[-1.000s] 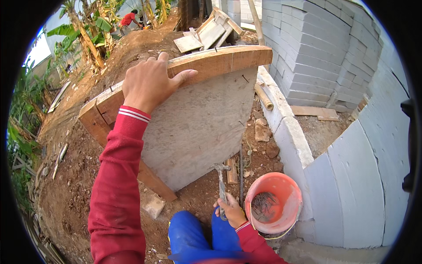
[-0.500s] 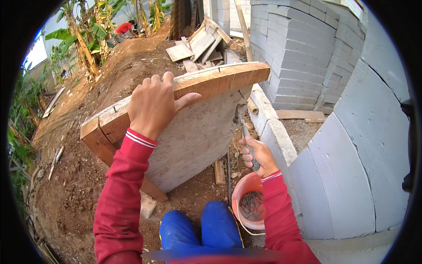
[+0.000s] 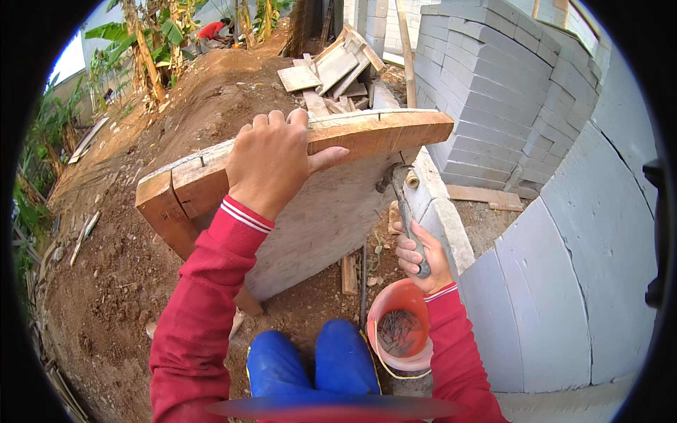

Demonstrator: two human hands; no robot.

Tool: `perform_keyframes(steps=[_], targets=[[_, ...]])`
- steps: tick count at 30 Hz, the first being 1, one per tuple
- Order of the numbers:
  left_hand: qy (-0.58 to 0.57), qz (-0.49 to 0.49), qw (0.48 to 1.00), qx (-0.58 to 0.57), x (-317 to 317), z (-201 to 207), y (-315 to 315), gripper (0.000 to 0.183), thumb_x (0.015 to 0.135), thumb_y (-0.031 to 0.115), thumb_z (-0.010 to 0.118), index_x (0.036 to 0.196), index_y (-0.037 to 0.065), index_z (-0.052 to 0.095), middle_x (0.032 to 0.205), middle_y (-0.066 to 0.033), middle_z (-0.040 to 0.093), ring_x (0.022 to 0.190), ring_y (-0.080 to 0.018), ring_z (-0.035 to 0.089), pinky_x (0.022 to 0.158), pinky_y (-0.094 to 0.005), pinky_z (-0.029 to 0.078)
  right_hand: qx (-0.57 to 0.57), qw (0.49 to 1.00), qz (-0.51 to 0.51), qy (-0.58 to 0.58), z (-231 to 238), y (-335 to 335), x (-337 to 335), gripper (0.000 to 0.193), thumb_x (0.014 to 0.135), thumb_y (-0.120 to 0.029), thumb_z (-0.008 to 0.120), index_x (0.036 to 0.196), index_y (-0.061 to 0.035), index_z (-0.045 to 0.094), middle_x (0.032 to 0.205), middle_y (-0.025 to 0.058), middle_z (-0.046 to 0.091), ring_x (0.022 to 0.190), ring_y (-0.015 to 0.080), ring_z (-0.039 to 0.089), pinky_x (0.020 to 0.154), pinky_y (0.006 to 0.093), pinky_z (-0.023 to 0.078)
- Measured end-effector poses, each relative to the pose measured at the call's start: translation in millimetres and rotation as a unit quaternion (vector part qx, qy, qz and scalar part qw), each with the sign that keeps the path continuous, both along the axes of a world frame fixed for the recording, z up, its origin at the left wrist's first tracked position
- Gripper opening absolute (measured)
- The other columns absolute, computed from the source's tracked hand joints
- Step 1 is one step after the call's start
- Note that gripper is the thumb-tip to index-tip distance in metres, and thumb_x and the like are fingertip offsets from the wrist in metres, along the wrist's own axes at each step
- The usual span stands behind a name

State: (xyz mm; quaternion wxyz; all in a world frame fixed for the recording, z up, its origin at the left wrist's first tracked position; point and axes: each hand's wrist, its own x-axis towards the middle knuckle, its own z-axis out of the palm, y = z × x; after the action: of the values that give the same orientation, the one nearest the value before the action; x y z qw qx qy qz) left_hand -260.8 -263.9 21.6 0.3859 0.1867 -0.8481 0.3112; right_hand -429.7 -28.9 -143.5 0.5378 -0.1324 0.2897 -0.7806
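Note:
A wooden formwork panel (image 3: 331, 211), a pale board on a brown timber frame (image 3: 381, 130), leans at a tilt in front of me. My left hand (image 3: 271, 166) is wrapped over its upper timber, thumb on the near side. In my right hand (image 3: 429, 257) is a claw hammer (image 3: 407, 215), gripped by its grey handle. Its head is at the board's face near the upper right corner; whether it touches the board I cannot tell. Below my right hand stands an orange bucket (image 3: 378, 307) with many nails (image 3: 399, 331) inside.
A low block wall (image 3: 451, 229) runs beside the panel, with a short tube (image 3: 412, 180) by it. Pale blocks are stacked (image 3: 486, 92) behind; a tall block wall (image 3: 557, 261) rises at right. Scrap boards (image 3: 338, 67) lie beyond. A person in red (image 3: 211, 32) crouches far off.
The panel's upper edge and my left hand appear further right and slightly lower, as the whole view has shifted. The hammer handle now stands more upright, with its head still by the board.

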Motion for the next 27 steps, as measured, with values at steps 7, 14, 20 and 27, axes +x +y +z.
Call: perform_keyframes(steps=[7,14,20,27], targets=[[-0.034,0.014,0.999,0.023,-3,4,-8,0.083,0.085,0.083,0.051,0.095,0.003,0.072,0.064,-0.0074,0.061,0.059,-0.0185,0.064,0.047,-0.0308,0.05,0.327,0.858,-0.051,0.394,42,1,-15,0.03,0.109,-0.032,0.049,0.1,-0.0043,0.056,0.078,0.0012,0.054,0.057,0.0089,0.051,0.045,0.0268,0.044],[-0.028,0.041,0.999,0.015,-2,1,-8,0.085,0.086,0.084,0.048,0.097,0.004,0.073,0.066,-0.0076,0.062,0.059,-0.0179,0.064,0.047,-0.0303,0.05,0.293,0.857,-0.123,0.407,37,-4,10,0.033,0.108,-0.032,0.05,0.095,-0.0023,0.059,0.069,0.0008,0.052,0.048,0.0088,0.047,0.039,0.0286,0.041],[-0.042,0.034,0.997,0.048,-6,6,-15,0.082,0.086,0.083,0.049,0.088,0.004,0.071,0.067,-0.0092,0.065,0.061,-0.0194,0.068,0.05,-0.0304,0.053,0.342,0.854,-0.11,0.377,46,-11,5,0.032,0.108,-0.031,0.049,0.094,-0.004,0.057,0.068,0.0014,0.054,0.046,0.0089,0.049,0.038,0.0288,0.041],[-0.032,0.111,0.988,0.102,10,11,-62,0.084,0.085,0.085,0.048,0.087,0.004,0.073,0.07,-0.012,0.07,0.064,-0.0229,0.072,0.054,-0.0346,0.058,0.34,0.897,0.017,0.282,-133,-56,79,0.033,0.107,-0.032,0.051,0.095,-0.0019,0.059,0.069,0.004,0.054,0.048,0.0127,0.05,0.038,0.0318,0.042]])
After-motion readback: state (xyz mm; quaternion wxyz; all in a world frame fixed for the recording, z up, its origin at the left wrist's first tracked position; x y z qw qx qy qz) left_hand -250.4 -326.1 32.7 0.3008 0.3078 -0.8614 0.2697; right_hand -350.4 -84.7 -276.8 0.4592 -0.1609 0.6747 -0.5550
